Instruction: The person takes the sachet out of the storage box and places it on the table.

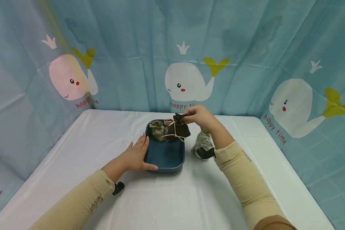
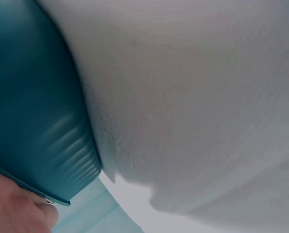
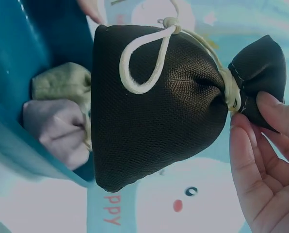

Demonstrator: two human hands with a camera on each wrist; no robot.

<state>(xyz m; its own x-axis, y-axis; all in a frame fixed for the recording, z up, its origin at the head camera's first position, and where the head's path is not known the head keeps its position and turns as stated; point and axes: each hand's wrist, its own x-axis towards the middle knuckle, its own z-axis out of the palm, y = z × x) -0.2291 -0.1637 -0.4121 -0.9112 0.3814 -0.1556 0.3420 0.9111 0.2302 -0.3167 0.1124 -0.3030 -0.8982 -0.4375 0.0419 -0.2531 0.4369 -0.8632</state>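
Note:
A dark brown drawstring pouch with a cream cord hangs over the back right of a blue tub. My right hand pinches its gathered neck between thumb and fingers. Inside the tub, toward the back, sit an olive-green pouch and a pinkish pouch; the brown one partly hides the pink in the head view. My left hand rests along the tub's left rim with fingers extended and thumb at the front edge.
A grey-green pouch stands on the white tablecloth right of the tub, partly behind the right wrist and its black strap piece. Blue curtains printed with whales enclose the table at the back and sides.

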